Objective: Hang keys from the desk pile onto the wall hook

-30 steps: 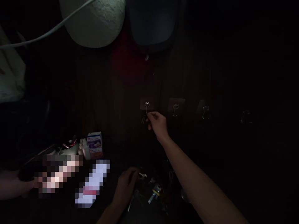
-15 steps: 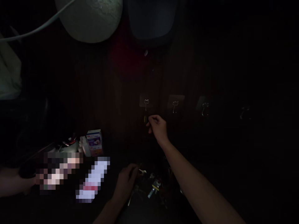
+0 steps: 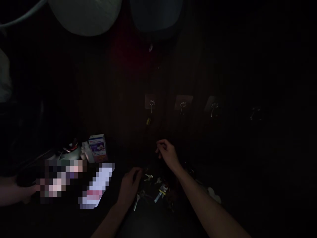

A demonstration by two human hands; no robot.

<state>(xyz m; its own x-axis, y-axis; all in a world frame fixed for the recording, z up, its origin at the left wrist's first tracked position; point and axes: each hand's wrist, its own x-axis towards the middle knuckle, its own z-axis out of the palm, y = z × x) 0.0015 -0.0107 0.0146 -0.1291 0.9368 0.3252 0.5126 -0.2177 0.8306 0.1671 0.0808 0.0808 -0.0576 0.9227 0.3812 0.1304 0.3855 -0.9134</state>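
Observation:
The scene is very dark. A row of metal hooks on clear pads sticks to a dark wall; the leftmost hook point(image 3: 152, 105) has a small key point(image 3: 148, 120) hanging from it. My right hand point(image 3: 168, 154) hovers below that hook, fingers loosely curled, with nothing visible in them. My left hand point(image 3: 129, 189) rests lower down with its fingers closed at a pile of keys point(image 3: 155, 191), touching a small silver key point(image 3: 148, 177). Whether it grips that key I cannot tell.
More hooks point(image 3: 183, 107) hang to the right. A small printed box point(image 3: 97, 147) and blurred items lie at left. Another person's hand point(image 3: 13, 195) shows at the far left edge. A pale round object point(image 3: 84, 16) hangs above.
My right hand has let go of the key on the leftmost hook and dropped away from it toward the key pile. The view has tilted up slightly.

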